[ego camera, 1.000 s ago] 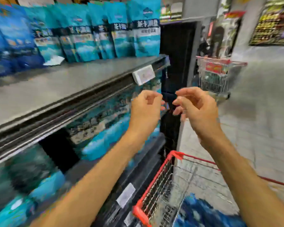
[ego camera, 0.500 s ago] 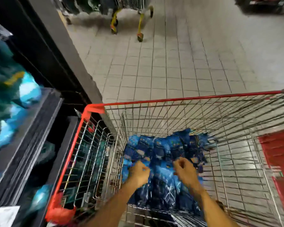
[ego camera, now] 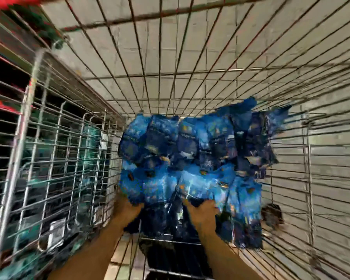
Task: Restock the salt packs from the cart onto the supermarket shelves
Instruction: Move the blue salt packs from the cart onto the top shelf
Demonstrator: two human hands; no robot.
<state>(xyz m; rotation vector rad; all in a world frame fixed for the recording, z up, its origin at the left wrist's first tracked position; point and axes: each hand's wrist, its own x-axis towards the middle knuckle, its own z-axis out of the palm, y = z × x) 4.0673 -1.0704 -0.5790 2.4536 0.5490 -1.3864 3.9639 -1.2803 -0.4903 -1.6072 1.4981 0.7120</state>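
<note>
Your left hand [ego camera: 127, 209] and right hand [ego camera: 202, 214] are gripping the salt packs [ego camera: 190, 158], fingers curled into the near edge of the heap lying crosswise in the cart [ego camera: 73, 158].

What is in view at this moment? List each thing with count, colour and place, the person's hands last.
Salt packs: a heap, count unclear through blur, blue, on the cart floor at centre.
Cart: one, silver wire with a red rim at upper left, filling the view.
Floor tiles: pale grey, seen through the cart's front wall.
Shelves: dark, blurred teal goods, left beyond the cart's side.
Left hand: at the heap's near left edge, fingers hidden under the packs.
Right hand: at the heap's near edge, right of the left hand, fingers into the packs.
</note>
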